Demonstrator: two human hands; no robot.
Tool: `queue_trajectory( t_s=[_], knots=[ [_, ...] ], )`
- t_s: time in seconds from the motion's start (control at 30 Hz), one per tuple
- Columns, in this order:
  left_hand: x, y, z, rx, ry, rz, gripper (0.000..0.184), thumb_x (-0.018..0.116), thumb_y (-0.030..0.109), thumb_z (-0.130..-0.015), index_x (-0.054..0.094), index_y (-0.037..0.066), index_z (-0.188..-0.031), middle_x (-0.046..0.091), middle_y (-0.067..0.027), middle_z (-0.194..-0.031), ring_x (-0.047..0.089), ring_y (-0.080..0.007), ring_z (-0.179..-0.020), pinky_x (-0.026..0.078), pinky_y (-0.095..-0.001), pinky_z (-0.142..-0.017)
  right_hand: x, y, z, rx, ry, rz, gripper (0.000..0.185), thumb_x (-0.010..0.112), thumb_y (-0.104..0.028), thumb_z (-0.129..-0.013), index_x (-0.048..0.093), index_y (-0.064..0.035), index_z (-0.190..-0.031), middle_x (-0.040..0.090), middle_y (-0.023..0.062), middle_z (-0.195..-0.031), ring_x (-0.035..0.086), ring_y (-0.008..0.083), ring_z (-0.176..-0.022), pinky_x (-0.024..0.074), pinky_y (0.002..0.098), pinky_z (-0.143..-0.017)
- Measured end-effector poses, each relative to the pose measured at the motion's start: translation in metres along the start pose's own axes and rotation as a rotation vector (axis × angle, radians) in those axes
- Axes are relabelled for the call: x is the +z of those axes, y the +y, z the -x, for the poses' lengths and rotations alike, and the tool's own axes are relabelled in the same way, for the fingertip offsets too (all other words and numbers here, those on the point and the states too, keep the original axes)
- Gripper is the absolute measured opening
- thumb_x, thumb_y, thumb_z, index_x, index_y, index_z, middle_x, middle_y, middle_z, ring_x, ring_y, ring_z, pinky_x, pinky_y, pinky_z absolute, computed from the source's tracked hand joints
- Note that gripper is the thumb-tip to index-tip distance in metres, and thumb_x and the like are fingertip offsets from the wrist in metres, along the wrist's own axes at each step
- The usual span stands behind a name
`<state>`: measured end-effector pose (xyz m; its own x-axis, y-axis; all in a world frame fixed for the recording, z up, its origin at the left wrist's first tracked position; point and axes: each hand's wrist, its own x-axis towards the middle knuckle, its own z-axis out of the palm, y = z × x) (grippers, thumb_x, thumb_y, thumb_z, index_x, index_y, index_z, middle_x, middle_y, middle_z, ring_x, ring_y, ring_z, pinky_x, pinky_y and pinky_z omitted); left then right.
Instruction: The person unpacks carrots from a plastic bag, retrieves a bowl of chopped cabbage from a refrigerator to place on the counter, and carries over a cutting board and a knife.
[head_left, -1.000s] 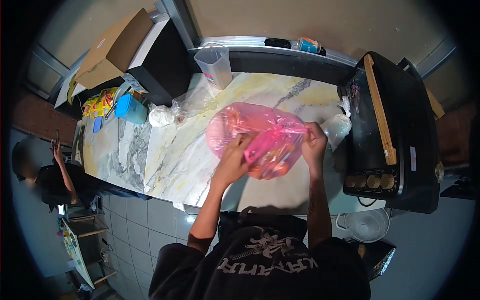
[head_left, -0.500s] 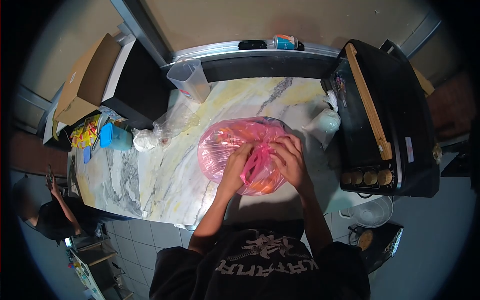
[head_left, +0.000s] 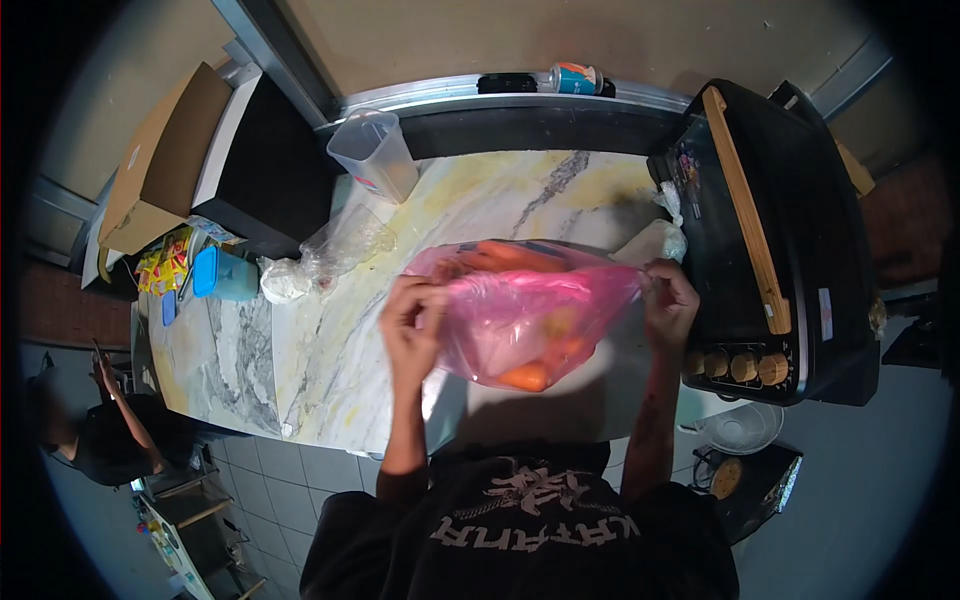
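Note:
A thin pink plastic bag (head_left: pixel 500 325) rests on the marble-patterned table, its mouth stretched wide between my hands. My left hand (head_left: pixel 412 322) pinches the left edge of the opening. At the opposite corner, the fingers of my right hand (head_left: pixel 668 298) grip the bag's rim. Orange carrots show inside; one carrot (head_left: pixel 525 376) presses against the near side of the plastic, and more orange pieces lie by the far rim. The other contents are blurred by the plastic.
A black oven (head_left: pixel 775 240) with wooden knobs stands right, a tied clear bag (head_left: pixel 655 243) beside it. Behind are a clear plastic pitcher (head_left: pixel 375 160), white bundle (head_left: pixel 285 282), blue-lidded container (head_left: pixel 225 275) and cardboard box (head_left: pixel 165 165). Another person (head_left: pixel 110 435) is at the far left.
My hands have moved apart from the gathered top of the bag, left and right. The bag's mouth has opened into a wide stretch, and the carrots show more plainly.

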<state>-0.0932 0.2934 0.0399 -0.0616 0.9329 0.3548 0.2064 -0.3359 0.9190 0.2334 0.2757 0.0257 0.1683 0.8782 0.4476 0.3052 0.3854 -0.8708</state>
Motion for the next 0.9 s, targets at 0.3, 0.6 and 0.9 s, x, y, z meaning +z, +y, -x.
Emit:
queue_trajectory(
  t_s=[0.3, 0.6, 0.9],
  knots=[
    [0.0, 0.039, 0.009, -0.205, -0.291, 0.176, 0.028, 0.07, 0.014, -0.083, 0.058, 0.003, -0.106, 0.061, -0.0077, -0.096, 0.057, -0.0159, -0.09, 0.04, -0.0286, -0.082, 0.047, -0.056, 0.001, 0.099, -0.187, 0.06, 0.046, 0.077, -0.009, -0.071, 0.055, -0.0031, -0.111, 0.057, 0.0067, -0.092, 0.055, 0.017, -0.097, 0.043, 0.0327, -0.085],
    [-0.007, 0.042, 0.004, 0.075, -0.767, -0.425, 0.024, 0.079, 0.019, -0.072, 0.07, 0.003, -0.088, 0.063, -0.0065, -0.082, 0.055, -0.0224, -0.079, 0.039, -0.0332, -0.077, 0.031, -0.058, 0.004, -0.1, -0.619, 0.537, 0.025, 0.075, -0.014, -0.063, 0.062, -0.0046, -0.081, 0.059, 0.0101, -0.081, 0.055, 0.0289, -0.086, 0.0374, 0.0367, -0.087],
    [-0.024, 0.045, 0.012, -0.077, -0.208, 0.589, 0.024, 0.066, 0.001, -0.082, 0.053, -0.003, -0.102, 0.059, -0.0088, -0.088, 0.053, -0.0169, -0.084, 0.042, -0.0307, -0.078, 0.006, -0.043, 0.025, 0.164, 0.013, 0.15, 0.013, 0.046, 0.007, -0.077, 0.057, 0.0048, -0.083, 0.061, 0.0107, -0.073, 0.062, 0.017, -0.071, 0.0465, 0.0267, -0.066]
  ],
)
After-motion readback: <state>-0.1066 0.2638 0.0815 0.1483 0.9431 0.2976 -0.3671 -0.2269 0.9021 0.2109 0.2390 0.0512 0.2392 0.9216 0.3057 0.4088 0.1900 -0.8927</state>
